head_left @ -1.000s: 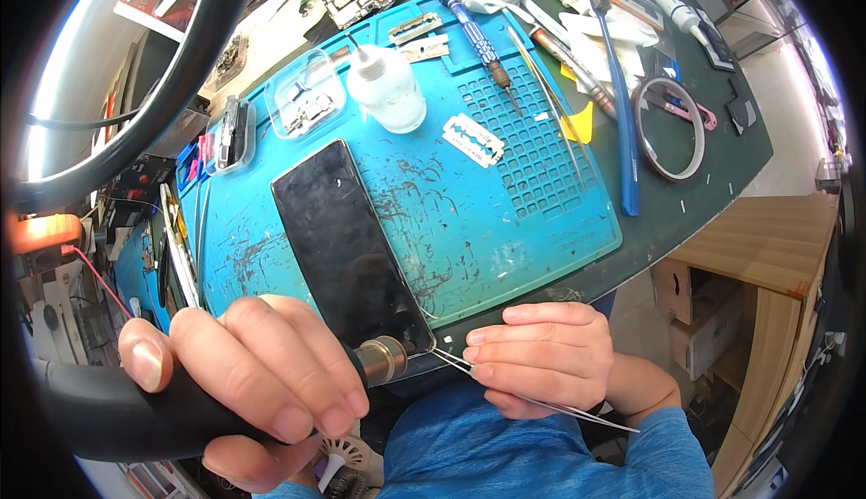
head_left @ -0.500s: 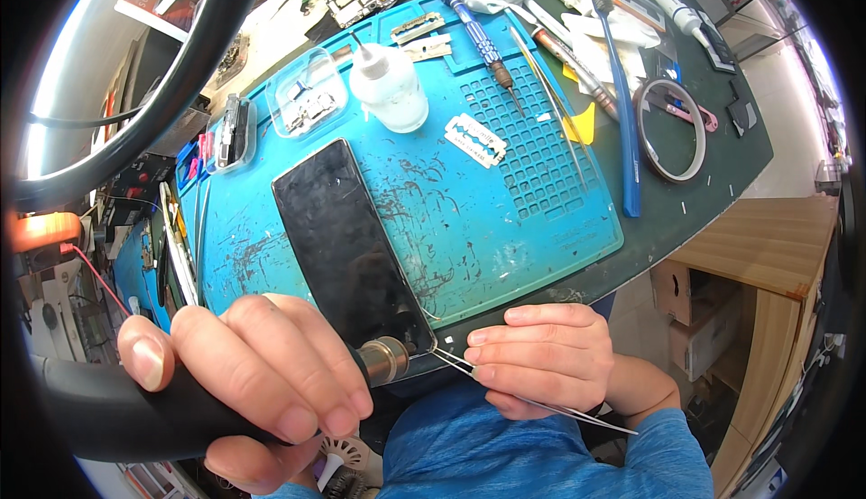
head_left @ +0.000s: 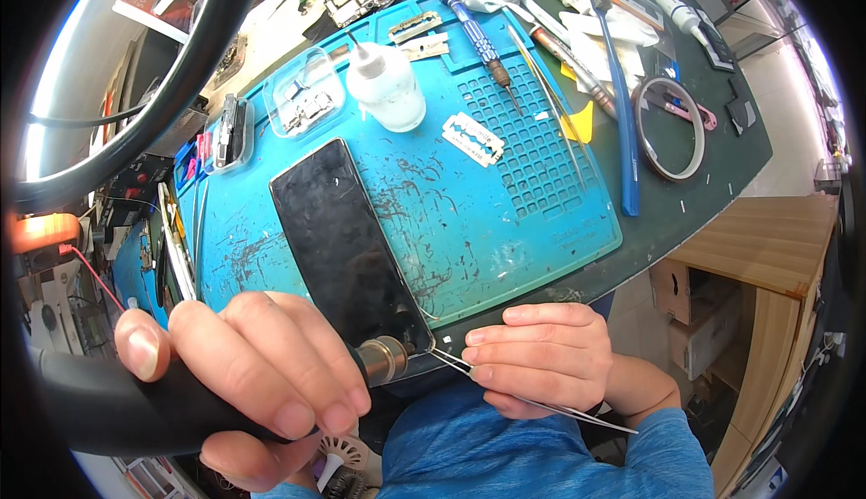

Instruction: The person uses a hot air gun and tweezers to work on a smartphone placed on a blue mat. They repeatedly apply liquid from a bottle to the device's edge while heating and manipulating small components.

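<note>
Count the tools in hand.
2: the black hot-air gun in the left hand, its nozzle at the near end of the smartphone; the metal tweezers in the right hand, tips at its near right corner. Fingers may hide something small.

printed lettering on the silver razor blade (head_left: 474,139) and blue mat (head_left: 532,255)

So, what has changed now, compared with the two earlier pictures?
Nothing has clearly moved, and nothing was taken or let go; only the whole view shifts slightly. The left hand still grips the black tool, its nozzle at the near end of the phone; the right hand still holds the tweezers at the phone's corner.
</note>
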